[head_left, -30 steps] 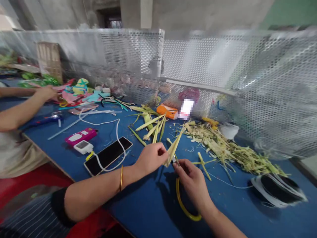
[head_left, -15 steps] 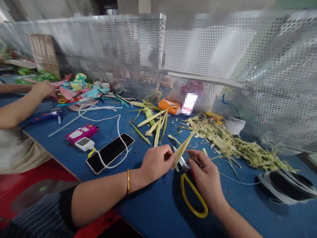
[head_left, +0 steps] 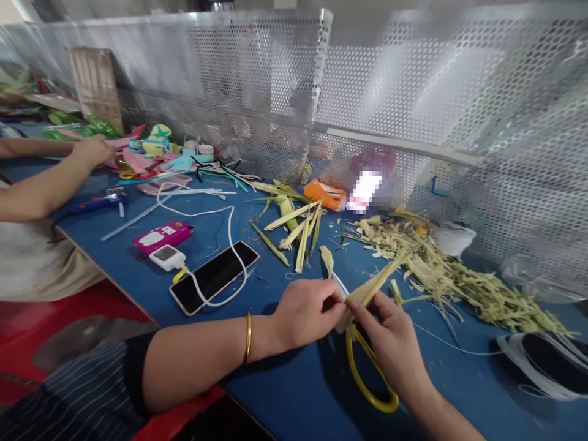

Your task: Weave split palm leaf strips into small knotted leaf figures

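Note:
Between my hands is a pale yellow corn husk (head_left: 382,274), its long tip slanting up to the right. My left hand (head_left: 307,312), closed in a pinch, grips its lower end. My right hand (head_left: 395,335) pinches the same husk between thumb and fingers, close to the left fingertips. Scissors (head_left: 373,383) with yellow handles sit under the right hand. Part of a blade shows behind the husk, and whether the right palm also holds the scissors is hidden. A short husk piece (head_left: 327,260) lies just beyond the left hand.
A heap of shredded husk (head_left: 478,288) lies at right, near a string spool (head_left: 544,361). Ahead are husk strips (head_left: 298,223) and an orange packet (head_left: 325,195). Left are a phone (head_left: 214,278), white cable and magenta device (head_left: 162,237). A co-worker's hand (head_left: 94,150) is at far left. Perforated panels (head_left: 257,79) stand behind.
My right thumb and fingers have closed on the husk, meeting the left hand; before, they were beside it at the scissors. The husk now leans further right. The view has shifted slightly.

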A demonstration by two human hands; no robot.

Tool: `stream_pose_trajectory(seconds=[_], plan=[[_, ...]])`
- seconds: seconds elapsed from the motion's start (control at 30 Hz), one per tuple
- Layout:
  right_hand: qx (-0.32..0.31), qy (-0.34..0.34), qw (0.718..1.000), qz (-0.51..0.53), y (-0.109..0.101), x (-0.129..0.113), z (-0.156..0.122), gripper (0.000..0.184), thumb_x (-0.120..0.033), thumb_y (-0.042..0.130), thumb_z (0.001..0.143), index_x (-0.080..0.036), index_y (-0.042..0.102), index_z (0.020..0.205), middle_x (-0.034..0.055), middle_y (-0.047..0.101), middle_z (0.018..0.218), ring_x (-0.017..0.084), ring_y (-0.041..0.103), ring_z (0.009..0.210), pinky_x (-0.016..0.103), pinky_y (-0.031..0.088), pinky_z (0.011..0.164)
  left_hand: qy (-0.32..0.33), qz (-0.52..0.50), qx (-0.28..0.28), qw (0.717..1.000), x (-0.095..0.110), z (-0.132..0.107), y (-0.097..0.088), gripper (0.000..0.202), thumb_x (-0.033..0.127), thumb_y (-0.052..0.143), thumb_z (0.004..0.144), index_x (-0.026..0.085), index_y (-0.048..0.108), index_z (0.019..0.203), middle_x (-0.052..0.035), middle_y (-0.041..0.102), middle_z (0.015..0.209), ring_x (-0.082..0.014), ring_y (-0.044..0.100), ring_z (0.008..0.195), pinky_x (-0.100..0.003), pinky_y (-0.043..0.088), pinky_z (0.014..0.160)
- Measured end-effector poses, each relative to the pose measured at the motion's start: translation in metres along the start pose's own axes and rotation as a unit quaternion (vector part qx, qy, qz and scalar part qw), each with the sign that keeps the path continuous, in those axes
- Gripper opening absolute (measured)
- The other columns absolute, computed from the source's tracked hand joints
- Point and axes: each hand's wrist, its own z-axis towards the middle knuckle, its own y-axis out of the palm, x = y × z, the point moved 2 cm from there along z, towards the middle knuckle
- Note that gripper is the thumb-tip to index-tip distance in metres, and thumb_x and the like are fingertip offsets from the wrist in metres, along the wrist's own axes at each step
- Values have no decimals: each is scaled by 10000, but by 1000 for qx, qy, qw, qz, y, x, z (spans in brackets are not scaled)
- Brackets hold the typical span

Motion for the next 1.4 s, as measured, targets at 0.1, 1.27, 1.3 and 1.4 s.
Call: stream_pose_trajectory(seconds=[0.1, 1.27, 1.3, 1.4], plan=[[-19, 35, 997, 61, 0, 2, 1, 321, -477, 680, 769, -175, 663, 876, 45, 696, 775, 199, 615, 714, 281, 485, 653, -91, -141, -44, 985, -5, 4, 0, 156, 269, 593, 779, 171, 568, 660, 30, 557, 576, -91, 485, 534, -219, 348, 536], [-61, 4, 998, 27, 18, 18, -1, 307, -485, 591, 825, -195, 635, 913, 37, 670, 779, 187, 622, 699, 293, 511, 658, -119, 95, 59, 987, -37, 30, -38, 237, 380, 551, 841, 199, 673, 934, -34, 715, 868, -163, 640, 728, -258, 464, 651], [-63, 2, 998, 19, 18, 18, -2, 297, -479, 584, 828, -198, 631, 912, 33, 670, 770, 188, 624, 694, 293, 512, 659, -111, 152, 65, 980, -38, 34, -45, 223, 342, 552, 845, 207, 672, 976, -40, 719, 913, -173, 650, 771, -270, 469, 691], [-63, -11, 998, -9, 18, 16, -3, 266, -460, 565, 836, -207, 622, 896, 22, 667, 740, 189, 624, 679, 287, 503, 649, -100, 328, 52, 938, -40, 44, -63, 171, 258, 547, 846, 211, 676, 949, -64, 711, 977, -219, 657, 902, -301, 475, 769]])
